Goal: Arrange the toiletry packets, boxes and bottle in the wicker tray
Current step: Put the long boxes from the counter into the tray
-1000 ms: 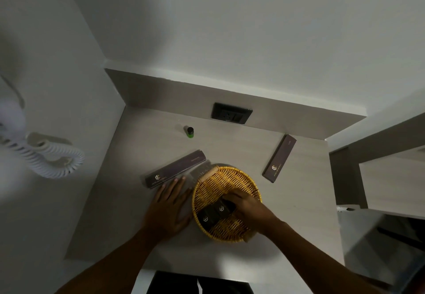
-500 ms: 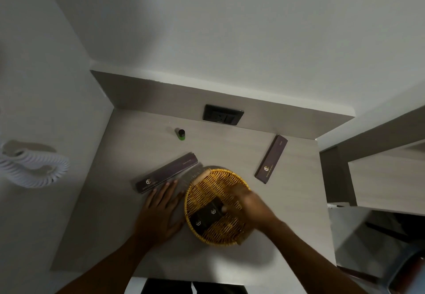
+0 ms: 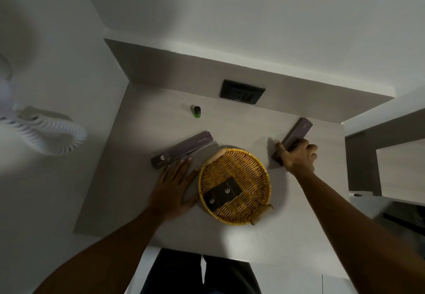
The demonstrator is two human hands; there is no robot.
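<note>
- Pale grey wood-grain tabletop [image 3: 230,123]: carries every item. It is set into a wall corner, with a black wall socket [image 3: 242,91] on the upstand behind.
- Round golden wicker tray [image 3: 250,167]: sits near the front centre of the tabletop. It has a wooden handle on the far-left rim and another on the near-right rim. The woven base is uneven, so judge that flat items will settle on it rather than slide.
- Long dark purple carton on the left [image 3: 182,150]: lies flat on the tabletop, just beyond the tray's left side. It is probably light, stiff card; take it across the narrow width near the middle.
- Long dark purple carton on the right [image 3: 299,130]: its near end is raised off the tabletop, to the right of the tray. Same handling applies; avoid crushing the card walls.
- Left hand [image 3: 173,185]: grip spread flat, palm down on the tabletop between the left carton and the tray, holding nothing.
- Right hand [image 3: 296,158]: grip closed around the near end of the right carton.
- Two small black packets [image 3: 222,194]: lie side by side inside the tray, already placed.
- Small green bottle with a black cap [image 3: 196,112]: stands upright, well behind the tray. It is likely to tip easily; pinch the body.
</note>
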